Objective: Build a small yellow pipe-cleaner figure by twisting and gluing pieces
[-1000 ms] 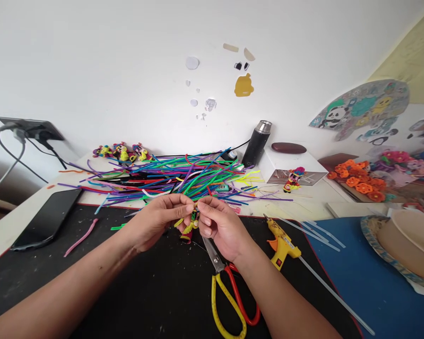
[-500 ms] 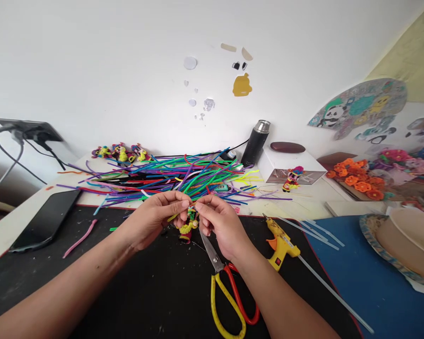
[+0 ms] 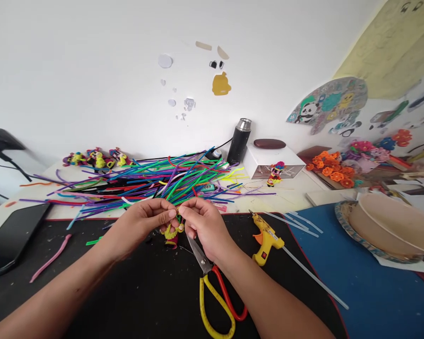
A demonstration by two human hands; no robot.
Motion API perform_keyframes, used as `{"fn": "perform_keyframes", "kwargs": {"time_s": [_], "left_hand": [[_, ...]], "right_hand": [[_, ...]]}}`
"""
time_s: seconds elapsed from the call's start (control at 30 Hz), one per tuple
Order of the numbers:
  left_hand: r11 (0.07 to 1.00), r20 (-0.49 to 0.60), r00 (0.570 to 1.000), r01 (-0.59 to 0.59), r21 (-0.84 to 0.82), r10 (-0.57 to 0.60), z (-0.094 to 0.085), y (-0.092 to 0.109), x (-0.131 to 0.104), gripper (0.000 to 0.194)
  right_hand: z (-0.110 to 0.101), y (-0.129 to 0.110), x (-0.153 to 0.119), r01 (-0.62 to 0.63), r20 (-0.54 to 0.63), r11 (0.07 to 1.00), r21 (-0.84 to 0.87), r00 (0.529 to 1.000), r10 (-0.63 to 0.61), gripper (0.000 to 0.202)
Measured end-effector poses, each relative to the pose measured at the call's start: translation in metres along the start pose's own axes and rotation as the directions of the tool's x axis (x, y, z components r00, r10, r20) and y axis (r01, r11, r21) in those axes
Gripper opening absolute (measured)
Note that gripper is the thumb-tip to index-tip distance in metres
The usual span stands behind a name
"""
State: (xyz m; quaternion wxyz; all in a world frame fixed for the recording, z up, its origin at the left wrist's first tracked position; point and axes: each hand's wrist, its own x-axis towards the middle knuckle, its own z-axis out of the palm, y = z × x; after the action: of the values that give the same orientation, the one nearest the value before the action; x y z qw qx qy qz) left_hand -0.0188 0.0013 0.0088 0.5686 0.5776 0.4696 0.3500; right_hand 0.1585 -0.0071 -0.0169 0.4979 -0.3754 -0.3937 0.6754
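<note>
Over the black mat [image 3: 141, 292], pinching a tiny piece [image 3: 178, 210] with left hand [image 3: 141, 225] and right hand [image 3: 207, 228], presumably for precision.

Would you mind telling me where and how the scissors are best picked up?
Probably by the yellow loop, from the near side: the scissors lie with both loops nearest the camera, the yellow one clear of the right forearm, while the blades point away.

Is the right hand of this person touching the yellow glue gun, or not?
Apart. The head view shows it: black mat is plainly visible between the right hand and the glue gun.
</note>
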Motion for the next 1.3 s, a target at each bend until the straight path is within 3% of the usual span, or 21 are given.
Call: {"fn": "perform_keyframes", "kwargs": {"time_s": [0.2,0.73,1.0,1.3], "left_hand": [[0.997,-0.038,0.999,-0.031,0.07,0.034,-0.001,-0.002,-0.001,0.035],[0.956,-0.122,0.989,0.042,-0.289,-0.08,0.026,-0.011,-0.003,0.038],[0.997,-0.037,0.999,0.007,-0.075,-0.01,0.002,-0.001,-0.002,0.036],[0.987,0.055,0.998,0.018,0.161,-0.027,-0.015,0.015,-0.004,0.036]], "right_hand": [[0.002,0.002,-0.001,-0.002,-0.026,1.0,0.02,1.0,0.002,0.025],[0.004,0.009,-0.001,-0.001,-0.085,0.996,0.093,0.996,0.009,0.028],[-0.005,-0.003,0.001,0.039,0.059,0.996,-0.082,0.998,-0.034,0.03],[-0.006,-0.007,-0.002,0.068,0.113,0.966,-0.251,0.993,-0.04,0.023]]}}
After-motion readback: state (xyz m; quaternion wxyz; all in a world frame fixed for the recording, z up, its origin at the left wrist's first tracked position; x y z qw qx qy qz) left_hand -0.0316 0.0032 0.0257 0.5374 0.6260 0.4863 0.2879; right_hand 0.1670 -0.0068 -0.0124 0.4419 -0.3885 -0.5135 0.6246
